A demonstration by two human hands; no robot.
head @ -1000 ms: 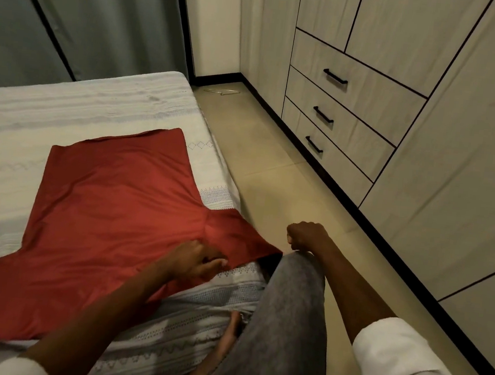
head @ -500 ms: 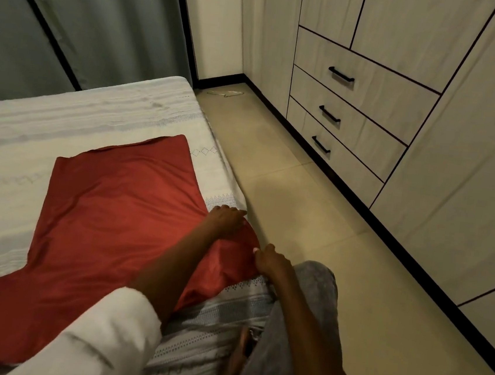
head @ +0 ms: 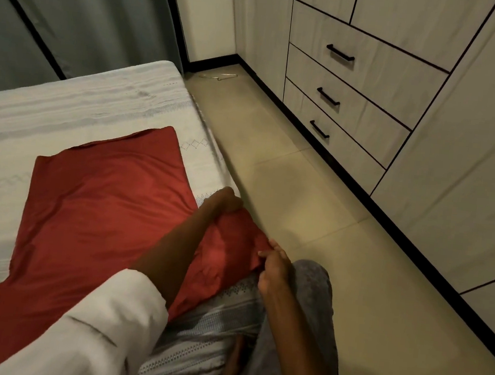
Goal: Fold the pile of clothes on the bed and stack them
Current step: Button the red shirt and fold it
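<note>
- While a red garment (head: 93, 217) lies spread flat on the bed (head: 66, 101), filling the view from centre to 8 o'clock, its sleeve hangs at the mattress edge.
- Left hand (head: 223, 201) grips the sleeve's far edge; right hand (head: 274, 266) pinches its near corner, at about 4 o'clock.
- Step, as judged: first fold, sleeve inward.
- Next move likely needs both hands carrying the sleeve toward 9 o'clock, laid smooth.
- Drawers (head: 357, 92) stand at 1 o'clock, across the floor (head: 314, 209).

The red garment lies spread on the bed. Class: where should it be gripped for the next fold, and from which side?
Grip the red garment at its bunched sleeve end by the bed edge, coming from the floor side; both the left hand and the right hand already pinch there.
</note>
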